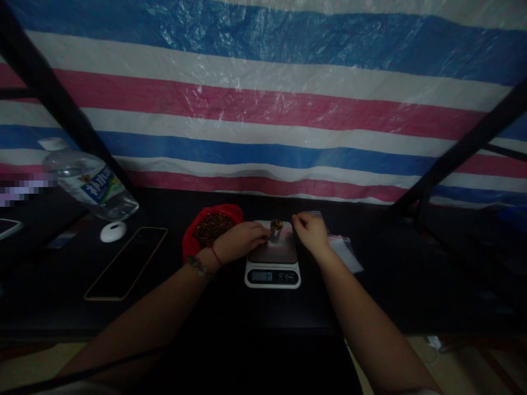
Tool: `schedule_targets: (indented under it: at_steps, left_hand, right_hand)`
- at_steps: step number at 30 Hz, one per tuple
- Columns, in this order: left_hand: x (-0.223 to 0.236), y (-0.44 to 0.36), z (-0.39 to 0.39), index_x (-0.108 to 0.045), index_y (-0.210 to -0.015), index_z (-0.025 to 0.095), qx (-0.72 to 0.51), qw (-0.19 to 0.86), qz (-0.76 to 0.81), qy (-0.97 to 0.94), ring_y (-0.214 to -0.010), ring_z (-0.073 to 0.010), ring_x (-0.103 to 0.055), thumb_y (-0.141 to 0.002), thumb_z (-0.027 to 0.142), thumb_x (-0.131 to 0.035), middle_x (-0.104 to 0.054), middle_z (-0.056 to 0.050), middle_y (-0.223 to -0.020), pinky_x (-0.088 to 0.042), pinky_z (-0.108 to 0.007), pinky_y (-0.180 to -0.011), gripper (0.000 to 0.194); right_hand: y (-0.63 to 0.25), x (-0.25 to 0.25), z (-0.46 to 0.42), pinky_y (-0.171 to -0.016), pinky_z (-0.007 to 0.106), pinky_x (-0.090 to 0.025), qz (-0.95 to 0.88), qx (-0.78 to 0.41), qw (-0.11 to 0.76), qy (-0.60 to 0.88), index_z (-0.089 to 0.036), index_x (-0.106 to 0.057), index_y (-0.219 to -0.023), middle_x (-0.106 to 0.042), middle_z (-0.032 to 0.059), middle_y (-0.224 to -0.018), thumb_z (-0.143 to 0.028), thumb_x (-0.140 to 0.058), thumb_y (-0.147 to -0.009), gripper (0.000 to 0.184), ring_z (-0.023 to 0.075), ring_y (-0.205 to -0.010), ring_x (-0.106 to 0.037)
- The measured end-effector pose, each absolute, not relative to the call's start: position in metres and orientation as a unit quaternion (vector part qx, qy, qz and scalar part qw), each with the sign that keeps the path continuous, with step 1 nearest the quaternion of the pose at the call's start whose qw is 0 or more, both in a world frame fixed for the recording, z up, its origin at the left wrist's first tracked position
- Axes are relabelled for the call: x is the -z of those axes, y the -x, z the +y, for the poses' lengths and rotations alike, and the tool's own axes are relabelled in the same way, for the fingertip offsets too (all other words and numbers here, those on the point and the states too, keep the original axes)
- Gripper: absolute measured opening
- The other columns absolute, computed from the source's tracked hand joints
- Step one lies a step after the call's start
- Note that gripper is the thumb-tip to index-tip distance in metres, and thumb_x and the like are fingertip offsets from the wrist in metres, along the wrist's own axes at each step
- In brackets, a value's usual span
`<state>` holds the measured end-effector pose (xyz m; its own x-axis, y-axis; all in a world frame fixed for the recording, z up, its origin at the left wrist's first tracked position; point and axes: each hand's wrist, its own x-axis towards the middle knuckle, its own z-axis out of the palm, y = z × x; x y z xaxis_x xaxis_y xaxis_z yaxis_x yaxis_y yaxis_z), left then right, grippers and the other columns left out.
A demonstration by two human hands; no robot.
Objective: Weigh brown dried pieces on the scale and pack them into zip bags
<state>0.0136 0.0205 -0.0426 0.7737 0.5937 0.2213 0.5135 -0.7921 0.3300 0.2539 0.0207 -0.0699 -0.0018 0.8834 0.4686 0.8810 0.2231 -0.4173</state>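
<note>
Red plastic forms a bag standing open on the black table, filled with small brown pieces. Just right of it sits a white digital scale with a metal plate; its display is too dim to read. A small metal cup stands upright toward the back of that plate, with brown bits showing at its mouth. The left hand reaches across from the bag, fingers drawn together beside the cup; a few brown pieces show at the fingertips, but I cannot tell whether they are pinched. The right hand is at the scale's right side, fingers curled in toward the thumb; whether they grip anything, I cannot tell. Clear plastic pouches lie beside and partly behind its wrist. Further left are a phone, a white rounded object and a clear bottle, tilted in this view.
</note>
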Motion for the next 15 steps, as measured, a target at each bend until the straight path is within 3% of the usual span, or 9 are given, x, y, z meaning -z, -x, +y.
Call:
schedule_targets:
  at_steps: [7,15]
  left_hand:
    - [0.047,-0.015,0.021,-0.063,-0.108,0.019,-0.188,0.14,0.273,-0.933,-0.098,-0.0157,-0.06,-0.089,0.018,-0.052,-0.065,-0.006,-0.107,-0.047,-0.028,-0.09,0.023]
    - [0.044,0.005,0.025,-0.066,-0.104,0.017,-0.224,0.087,0.325,-0.915,-0.092,-0.0173,-0.06,-0.09,0.022,-0.047,-0.067,-0.006,-0.098,-0.047,-0.03,-0.085,0.024]
  right_hand:
    - [-0.254,0.071,0.021,-0.058,0.025,-0.031,-0.711,0.009,0.322,0.625,-0.018,-0.064,-0.068,-0.064,0.0034,-0.066,-0.035,-0.044,-0.089,0.033,0.0156,-0.063,-0.056]
    - [-0.254,0.068,0.019,-0.057,0.025,-0.03,-0.707,0.012,0.316,0.633,-0.018,-0.062,-0.065,-0.062,0.0027,-0.063,-0.035,-0.045,-0.089,0.034,0.0145,-0.059,-0.053]
